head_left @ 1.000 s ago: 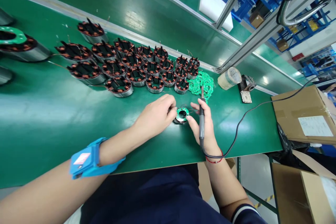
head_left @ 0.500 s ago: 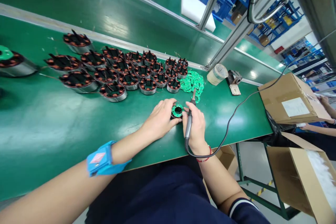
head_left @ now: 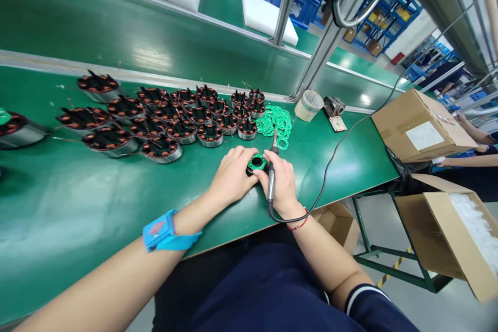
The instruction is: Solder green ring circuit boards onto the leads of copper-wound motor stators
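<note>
My left hand is closed around the left side of a small motor stator, which has a green ring-shaped circuit board on its top. My right hand grips a soldering iron, its tip pointing up and away from me, beside the stator. The right fingers also touch the stator's right side. Just beyond the hands lies a pile of green ring circuit boards. To the left of the pile stand several stators with copper windings, without boards on top.
A white tub and a metal soldering iron stand sit at the back right. The iron's black cord runs past a cardboard box. A metal post rises behind. Another person's arm shows far right.
The view has shifted, so the bench items appear lower and further left. Both hands still hold the stator and iron; the board-topped stator looks slightly turned or tilted.
</note>
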Demonstrator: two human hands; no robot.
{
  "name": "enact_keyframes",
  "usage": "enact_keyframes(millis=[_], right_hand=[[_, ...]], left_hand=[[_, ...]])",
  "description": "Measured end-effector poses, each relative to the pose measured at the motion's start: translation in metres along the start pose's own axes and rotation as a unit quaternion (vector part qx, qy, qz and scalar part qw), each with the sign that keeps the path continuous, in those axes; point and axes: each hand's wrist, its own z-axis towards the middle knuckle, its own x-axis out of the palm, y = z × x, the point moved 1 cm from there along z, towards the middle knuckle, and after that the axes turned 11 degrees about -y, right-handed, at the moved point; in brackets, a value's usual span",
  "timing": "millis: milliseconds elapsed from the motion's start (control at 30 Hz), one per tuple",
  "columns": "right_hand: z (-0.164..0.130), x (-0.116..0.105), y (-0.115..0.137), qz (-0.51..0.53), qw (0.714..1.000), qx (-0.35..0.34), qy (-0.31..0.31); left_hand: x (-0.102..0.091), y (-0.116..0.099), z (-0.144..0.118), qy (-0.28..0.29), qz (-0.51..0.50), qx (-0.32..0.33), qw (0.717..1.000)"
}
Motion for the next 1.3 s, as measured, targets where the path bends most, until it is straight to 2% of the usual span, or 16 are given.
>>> enact_keyframes(millis=[133,267,367,500,600,833,1133,1200,1300], right_hand=[[-0.002,0.000,0.001,0.017,1.000,0.006,-0.001],[-0.004,-0.002,0.000,0.067,0.997,0.005,-0.039],[-0.005,-0.006,-0.001,0.148,0.986,-0.010,-0.081],[-0.003,-0.014,0.004,0.233,0.964,-0.050,-0.117],[-0.002,-0.017,0.007,0.280,0.950,-0.060,-0.129],[-0.004,-0.015,0.008,0.322,0.942,-0.015,-0.097],[-0.002,-0.017,0.010,0.314,0.945,-0.006,-0.093],[-0.002,-0.016,0.009,0.291,0.953,0.006,-0.085],[-0.002,-0.012,0.007,0.225,0.973,0.040,-0.031]], left_hand=[[-0.005,0.004,0.004,0.031,-0.052,0.004,0.998],[-0.011,0.004,0.000,0.029,-0.119,-0.011,0.992],[-0.019,-0.003,-0.007,-0.012,-0.125,0.007,0.992],[-0.032,-0.019,-0.019,-0.112,-0.087,0.091,0.986],[-0.039,-0.027,-0.024,-0.142,-0.067,0.115,0.981],[-0.043,-0.026,-0.024,-0.123,-0.064,0.102,0.985],[-0.042,-0.027,-0.024,-0.107,-0.083,0.078,0.988],[-0.039,-0.021,-0.022,-0.081,-0.092,0.060,0.991],[-0.033,-0.002,-0.016,0.004,-0.093,0.007,0.996]])
